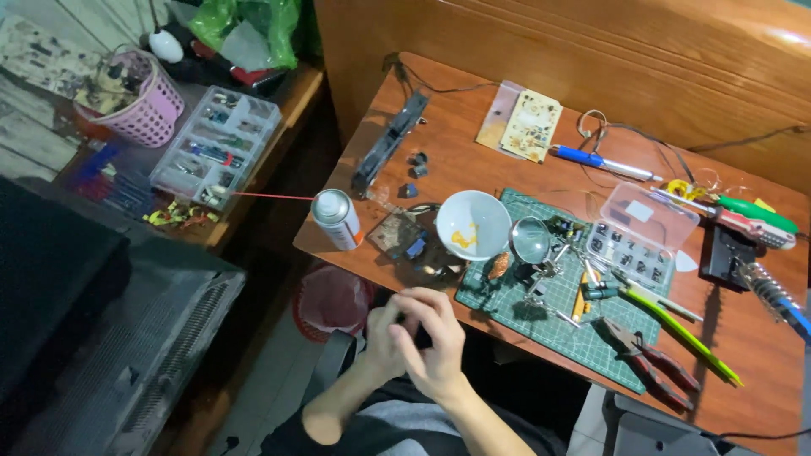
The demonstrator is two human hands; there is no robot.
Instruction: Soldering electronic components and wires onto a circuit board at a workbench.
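My left hand (382, 339) and my right hand (438, 336) are pressed together just below the near edge of the wooden table (456, 156), over my lap. Both close around a small dark object (421, 339) that is mostly hidden by the fingers; I cannot tell what it is. Nearest to them on the table are a small circuit board (404, 236) with a blue part, a white bowl (473, 221) with yellow bits inside, and a magnifier on a clip stand (532, 241) at the edge of a green cutting mat (564, 331).
A spray can (336, 219) with a red straw stands at the table's left corner. Red-handled pliers (652, 365), a clear parts box (644, 230), screwdrivers (752, 218), a soldering-iron stand (767, 289) and a pale circuit board (530, 125) lie about. A pink basket (142, 103) and an organiser box (215, 148) sit on the left shelf.
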